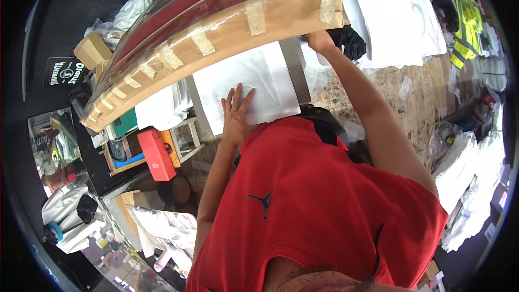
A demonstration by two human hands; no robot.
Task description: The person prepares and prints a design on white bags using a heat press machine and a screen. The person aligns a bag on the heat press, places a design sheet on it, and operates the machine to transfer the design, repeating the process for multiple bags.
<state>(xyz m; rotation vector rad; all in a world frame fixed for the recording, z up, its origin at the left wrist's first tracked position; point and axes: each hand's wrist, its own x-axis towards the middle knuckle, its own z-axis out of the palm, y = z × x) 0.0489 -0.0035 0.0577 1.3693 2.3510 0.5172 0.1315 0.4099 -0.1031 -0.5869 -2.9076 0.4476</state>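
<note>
A smooth white sheet (259, 84), perhaps cloth or paper, covers the middle of a flat grey board (294, 70). My left hand (237, 119) lies on the sheet's near left part, its fingers spread flat. Over the far side of the board hangs a large frame (216, 32) with brown paper and strips of tape along its near side, hiding part of the sheet. My right hand (320, 42) is closed by the frame's right end, close to the board's far right corner. What its fingers hold, if anything, is hidden under the frame.
White cloths (397, 16) are piled at the far right, beside a bundle of black fabric (348, 42). A red box (157, 155) and an open drawer stand left of the board. A hi-vis vest (466, 27) hangs at the right, above a wooden floor (389, 97).
</note>
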